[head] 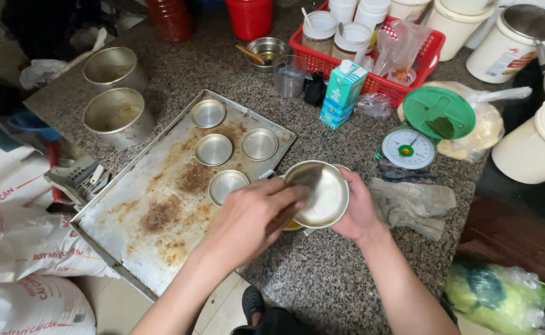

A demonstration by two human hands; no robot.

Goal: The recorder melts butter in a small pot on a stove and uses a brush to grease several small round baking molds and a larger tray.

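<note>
Centre frame: right hand (358,208) cups a small round metal tin (319,193), tilted, fingers curled behind its rim; left hand (254,214) reaches in, fingertips pressed together against its inside. Four like tins (213,149) already sit on the stained baking tray (160,211), upper part. Most of the tray's lower half holds none.

Both bare forearms rise from the bottom edge at about six o'clock and converge toward the centre. The left hand (250,217) lies palm down, knuckles up, its fingers (285,195) stretched toward two o'clock and pressed together at the tips. The right hand (356,211) sits just beside it at three o'clock, wrist bent inward, palm cupped and fingers curled in a closed grip, thumb toward twelve o'clock.
</note>
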